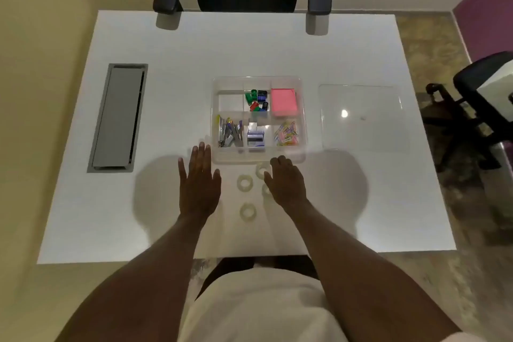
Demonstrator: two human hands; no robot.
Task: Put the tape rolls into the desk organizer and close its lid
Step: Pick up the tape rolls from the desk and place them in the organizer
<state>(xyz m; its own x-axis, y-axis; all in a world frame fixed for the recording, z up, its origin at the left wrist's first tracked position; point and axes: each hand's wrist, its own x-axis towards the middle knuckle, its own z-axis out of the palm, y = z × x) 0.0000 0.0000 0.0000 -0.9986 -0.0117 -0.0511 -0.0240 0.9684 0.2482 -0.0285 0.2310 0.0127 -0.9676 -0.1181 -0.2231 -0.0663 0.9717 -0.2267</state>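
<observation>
No step looks done: 4 tape rolls (248, 211) lie on the desk (333, 203) before the open organizer (222, 83), lid (361, 116) aside. Left hand (198, 184) flat, empty; right hand (286, 183) curls over 1 roll, grip unclear.

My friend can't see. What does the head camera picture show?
Two bare hands, left hand flat and right hand curled, hover over clear tape rolls beside an open desk organizer; its clear lid lies to its right.
</observation>
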